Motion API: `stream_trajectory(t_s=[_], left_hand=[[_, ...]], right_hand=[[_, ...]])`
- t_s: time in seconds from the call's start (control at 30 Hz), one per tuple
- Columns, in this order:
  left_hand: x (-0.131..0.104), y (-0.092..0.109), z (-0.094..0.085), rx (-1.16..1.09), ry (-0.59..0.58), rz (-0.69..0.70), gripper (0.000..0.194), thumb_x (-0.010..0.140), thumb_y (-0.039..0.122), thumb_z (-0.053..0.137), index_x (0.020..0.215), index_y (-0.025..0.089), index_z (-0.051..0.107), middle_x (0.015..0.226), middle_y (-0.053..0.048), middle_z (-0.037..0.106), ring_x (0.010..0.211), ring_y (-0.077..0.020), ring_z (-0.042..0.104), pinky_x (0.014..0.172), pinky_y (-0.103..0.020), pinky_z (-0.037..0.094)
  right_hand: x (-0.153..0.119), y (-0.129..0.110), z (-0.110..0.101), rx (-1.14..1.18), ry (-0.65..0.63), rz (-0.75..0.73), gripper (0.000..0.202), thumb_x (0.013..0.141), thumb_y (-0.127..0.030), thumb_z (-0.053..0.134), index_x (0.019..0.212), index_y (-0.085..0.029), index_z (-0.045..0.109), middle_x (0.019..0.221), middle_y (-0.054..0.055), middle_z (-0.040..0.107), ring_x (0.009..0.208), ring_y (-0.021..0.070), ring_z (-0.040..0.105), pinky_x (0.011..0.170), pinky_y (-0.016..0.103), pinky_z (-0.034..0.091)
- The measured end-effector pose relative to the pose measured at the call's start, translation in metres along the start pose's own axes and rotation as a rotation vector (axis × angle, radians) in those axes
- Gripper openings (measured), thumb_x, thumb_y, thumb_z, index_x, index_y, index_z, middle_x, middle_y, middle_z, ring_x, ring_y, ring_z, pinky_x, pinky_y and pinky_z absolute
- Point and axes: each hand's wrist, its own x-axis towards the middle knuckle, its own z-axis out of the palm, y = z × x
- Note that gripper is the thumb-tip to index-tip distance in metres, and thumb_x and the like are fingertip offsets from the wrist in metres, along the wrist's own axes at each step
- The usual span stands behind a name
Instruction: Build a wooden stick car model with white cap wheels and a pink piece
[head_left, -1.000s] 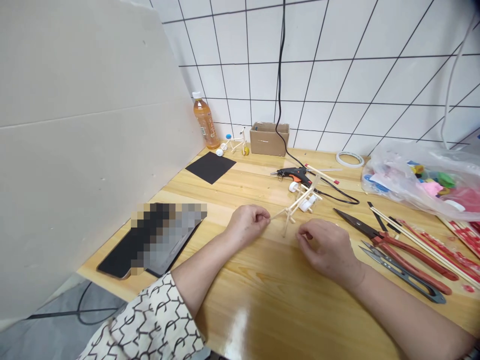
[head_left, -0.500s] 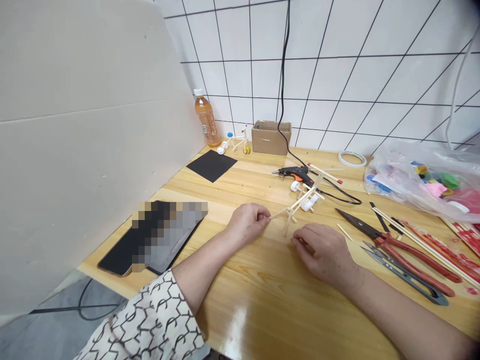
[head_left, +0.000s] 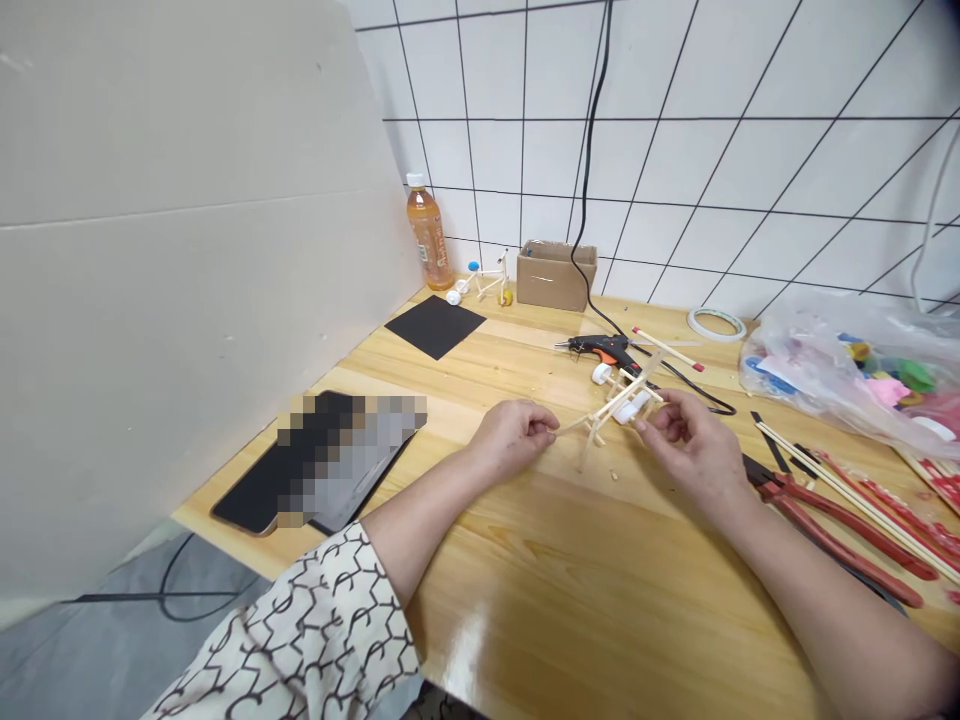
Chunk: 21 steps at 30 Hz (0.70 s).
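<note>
A small model frame of pale wooden sticks [head_left: 609, 407] with white bottle-cap-like wheels [head_left: 601, 374] stands in front of me. My left hand [head_left: 517, 437] is closed in a pinch on the end of a thin stick that reaches out from the frame's left side. At the other side, my right hand [head_left: 697, 450] has its thumb and fingers curled around the frame's edge, beside a white wheel; its exact contact is partly hidden. A tiny wood scrap [head_left: 613, 475] lies on the table just below the frame.
Behind the frame lies a black glue gun [head_left: 600, 347] with its cord. Red-handled pliers [head_left: 840, 500], loose sticks [head_left: 840, 470] and a plastic bag [head_left: 810, 340] are on the right. Phones [head_left: 289, 465], black paper [head_left: 436, 326], a bottle [head_left: 429, 240] and a cardboard box [head_left: 556, 278] stand left and behind.
My right hand has moved from the table beside the frame up to its right side and taken hold there. The left hand keeps its pinch on the stick. The view has shifted slightly.
</note>
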Motion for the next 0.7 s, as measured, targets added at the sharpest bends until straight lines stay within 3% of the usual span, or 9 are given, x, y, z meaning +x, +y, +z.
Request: stream_trajectory(t_s=[0.2, 0.7], left_hand=[[0.0021, 0.0047, -0.0016, 0.051, -0.034, 0.056, 0.019, 0.070, 0.017, 0.055, 0.079, 0.018, 0.072, 0.067, 0.000, 0.062, 0.063, -0.0113, 0.053, 0.055, -0.018, 0.038], [0.0027, 0.0032, 0.0028, 0.057, -0.047, 0.111, 0.016, 0.071, 0.017, 0.055, 0.076, 0.018, 0.070, 0.069, 0.000, 0.062, 0.066, -0.0119, 0.055, 0.058, -0.019, 0.039]], right_hand=[[0.0043, -0.0020, 0.0005, -0.045, -0.039, -0.022, 0.025, 0.078, -0.039, 0.052, 0.090, -0.018, 0.060, 0.062, 0.000, 0.054, 0.053, 0.0136, 0.047, 0.051, 0.026, 0.037], [0.0105, 0.0025, 0.0025, -0.085, -0.008, -0.007, 0.029, 0.082, -0.040, 0.046, 0.087, -0.018, 0.064, 0.063, 0.004, 0.060, 0.054, 0.0170, 0.052, 0.051, 0.028, 0.037]])
